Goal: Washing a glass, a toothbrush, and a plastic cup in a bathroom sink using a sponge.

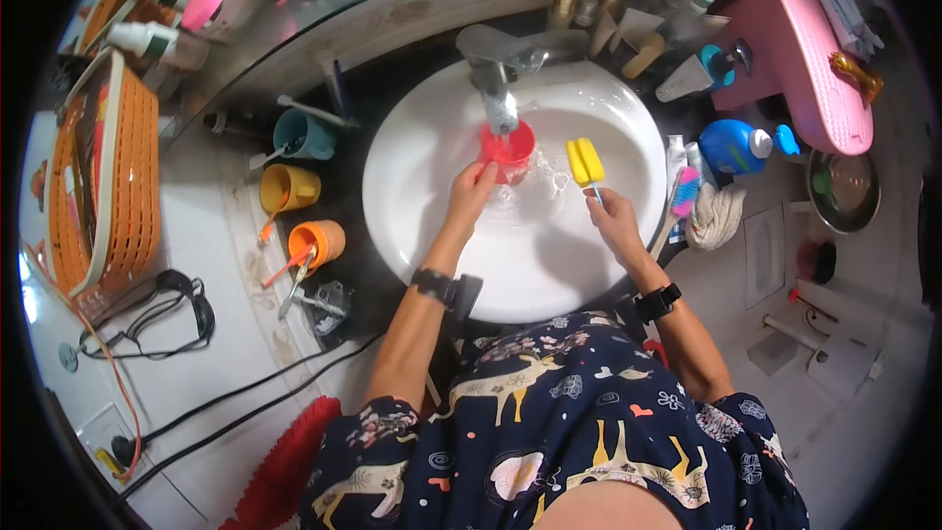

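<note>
My left hand [470, 196] is closed on the side of a red cup [512, 140], held in the basin below the metal tap [497, 103]. Water runs into the cup and splashes out beside it. In my right hand [616, 223] is a yellow sponge brush [585, 163], gripped by its thin light-blue handle with the sponge head pointing up and away from me. The brush is to the right of the cup, apart from it. Both hands are over the white sink [491, 280].
On the left of the sink stand a teal mug [304, 133], a yellow mug [291, 186] and an orange cup [318, 243] with toothbrushes. To the right are a blue bottle [731, 147], a scrub brush [684, 194] and a pink basket [795, 69]. An orange basket [132, 177] sits far left.
</note>
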Tool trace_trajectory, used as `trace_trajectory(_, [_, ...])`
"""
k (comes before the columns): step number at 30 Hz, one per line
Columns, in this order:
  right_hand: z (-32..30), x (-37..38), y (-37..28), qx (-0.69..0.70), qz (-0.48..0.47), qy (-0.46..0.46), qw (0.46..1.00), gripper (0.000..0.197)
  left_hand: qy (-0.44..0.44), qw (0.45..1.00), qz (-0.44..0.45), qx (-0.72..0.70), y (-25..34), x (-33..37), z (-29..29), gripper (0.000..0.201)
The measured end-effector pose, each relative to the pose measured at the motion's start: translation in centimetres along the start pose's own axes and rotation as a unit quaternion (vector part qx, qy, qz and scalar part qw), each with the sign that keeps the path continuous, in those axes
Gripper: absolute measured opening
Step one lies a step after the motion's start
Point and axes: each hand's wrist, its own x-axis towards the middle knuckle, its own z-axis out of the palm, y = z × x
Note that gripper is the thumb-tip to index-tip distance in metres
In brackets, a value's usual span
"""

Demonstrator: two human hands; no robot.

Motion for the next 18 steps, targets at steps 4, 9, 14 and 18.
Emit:
trace_trajectory(4, [-0.4, 0.8, 0.4, -0.019, -0.035, 0.007, 0.999, 0.022, -0.022, 1.000, -0.004, -0.009, 0.3, 0.9, -1.3, 0.025])
trace_trajectory(9, [-0.2, -0.6, 1.8, -0.024, -0.027, 0.010, 0.999, 0.024, -0.017, 0.999, 0.010, 0.026, -0.8, -0.5, -0.4, 0.026])
trace_trajectory(14, [-0.6, 0.1, 1.2, -0.031, -0.030, 0.022, 0.999, 0.023, -0.008, 0.994, 0.049, 0.095, -1.0, 0.4, -0.3, 0.029])
trace_trajectory(18, [-0.2, 0.0, 2.3, -0.035, -0.038, 0.016, 0.999, 0.023, 0.010, 0.981, 0.093, 0.170, -2.1, 1.0, -0.5, 0.030])
